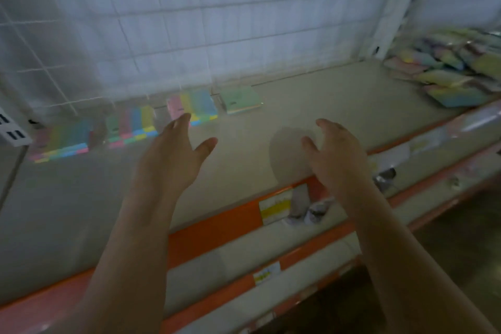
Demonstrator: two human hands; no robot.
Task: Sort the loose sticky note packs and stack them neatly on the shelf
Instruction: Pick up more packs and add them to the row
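Observation:
Several striped sticky note packs lie in a row along the back of the beige shelf (311,106): one at far left (63,139), one beside it (132,126), a third (198,107), and a green pack (240,99) at the row's right end. A loose heap of pastel packs (452,70) sits at the far right. My left hand (173,154) hovers over the shelf with fingers spread, fingertips near the third pack, holding nothing. My right hand (336,152) hovers over the shelf's front, fingers loosely bent, empty.
A white wire grid (189,22) backs the shelf. An orange front rail (217,228) carries a yellow price label (273,209). Lower shelves with small grey items (311,211) run below. A white bracket (13,134) juts in at left.

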